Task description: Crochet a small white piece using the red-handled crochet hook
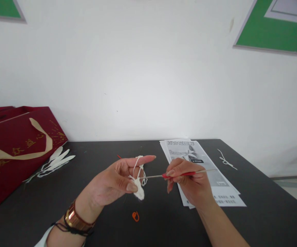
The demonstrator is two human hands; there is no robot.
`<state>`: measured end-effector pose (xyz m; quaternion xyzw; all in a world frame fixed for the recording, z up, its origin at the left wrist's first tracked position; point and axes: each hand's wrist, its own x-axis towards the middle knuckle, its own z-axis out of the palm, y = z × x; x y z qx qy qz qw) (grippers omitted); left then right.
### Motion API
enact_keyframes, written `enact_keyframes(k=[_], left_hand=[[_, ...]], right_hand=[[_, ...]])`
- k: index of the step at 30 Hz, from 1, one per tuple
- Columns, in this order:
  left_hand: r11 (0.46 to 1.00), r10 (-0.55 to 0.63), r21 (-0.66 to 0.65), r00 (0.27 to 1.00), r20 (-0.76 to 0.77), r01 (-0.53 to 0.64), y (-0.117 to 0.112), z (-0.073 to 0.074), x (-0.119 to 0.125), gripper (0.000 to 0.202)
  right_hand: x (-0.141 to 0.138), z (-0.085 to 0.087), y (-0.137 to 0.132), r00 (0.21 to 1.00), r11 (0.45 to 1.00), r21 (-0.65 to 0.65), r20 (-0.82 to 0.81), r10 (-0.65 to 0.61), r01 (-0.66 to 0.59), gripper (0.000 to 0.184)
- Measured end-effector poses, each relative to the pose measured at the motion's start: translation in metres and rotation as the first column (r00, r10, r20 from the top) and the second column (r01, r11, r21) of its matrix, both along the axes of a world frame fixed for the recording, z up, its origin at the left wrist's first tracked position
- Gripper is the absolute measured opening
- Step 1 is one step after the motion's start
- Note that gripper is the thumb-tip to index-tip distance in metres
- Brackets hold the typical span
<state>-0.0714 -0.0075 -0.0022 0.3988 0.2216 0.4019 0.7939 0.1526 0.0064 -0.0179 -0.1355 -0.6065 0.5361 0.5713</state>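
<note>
My left hand (120,178) pinches a small white crochet piece (139,192) between thumb and fingers, its index finger stretched out to the right. White yarn (136,164) loops over that index finger and hangs in strands behind the piece. In my right hand (189,181) is a crochet hook (179,174) with a red grip, held like a pen. Its thin metal shaft points left, and the tip meets the top of the white piece; the very end is hidden there. On the table below lies an orange stitch marker (135,216).
Printed sheets (215,181) lie under and behind my right hand. A short piece of white yarn (225,159) rests to their right. At the left stands a dark red gift bag (12,137), with several white petal-like pieces (58,160) beside it. The black table (107,226) meets a white wall.
</note>
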Motion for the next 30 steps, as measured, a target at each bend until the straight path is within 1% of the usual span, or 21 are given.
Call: enact_keyframes(k=[3,7,13,19,22,25,27,29,30], left_hand=[[0.999,0.043,0.030,0.998,-0.040,-0.042,0.000,-0.002,0.000,0.071],[0.995,0.081,0.069,0.995,-0.062,-0.077,-0.001,-0.003,0.000,0.073],[0.999,0.035,0.038,0.999,0.004,-0.035,-0.002,-0.003,0.000,0.071],[1.000,0.014,-0.005,1.000,-0.021,-0.014,-0.001,0.000,0.001,0.072],[1.000,0.009,0.013,0.999,-0.038,-0.009,-0.002,0.001,0.001,0.068],[0.995,0.027,0.097,0.997,-0.079,-0.020,-0.003,0.000,-0.001,0.056],[0.987,0.049,0.155,0.990,-0.131,-0.028,-0.004,-0.001,-0.002,0.048],[0.975,0.085,0.219,0.977,-0.197,-0.041,-0.004,0.000,-0.001,0.045],[0.966,0.116,0.254,0.964,-0.240,-0.053,-0.003,0.001,-0.001,0.043]], right_hand=[[0.000,0.002,-0.003,0.998,0.998,0.019,0.037,-0.058,0.058,0.009],[-0.002,0.003,-0.005,0.996,0.996,0.025,0.001,-0.085,0.085,0.009],[-0.001,0.003,-0.002,0.999,0.999,0.001,-0.013,-0.037,0.037,0.008],[0.001,0.001,0.000,1.000,1.000,-0.025,-0.001,0.005,-0.005,0.005],[0.002,0.001,0.001,0.999,0.999,-0.045,-0.019,0.028,-0.029,0.005],[0.002,0.003,0.002,0.997,0.992,-0.108,-0.049,0.059,-0.064,0.005],[-0.001,0.002,0.003,0.993,0.977,-0.190,-0.093,0.076,-0.093,0.008],[-0.005,0.000,0.004,0.986,0.946,-0.300,-0.145,0.085,-0.126,0.013],[-0.009,-0.002,0.005,0.984,0.917,-0.373,-0.157,0.087,-0.141,0.015]])
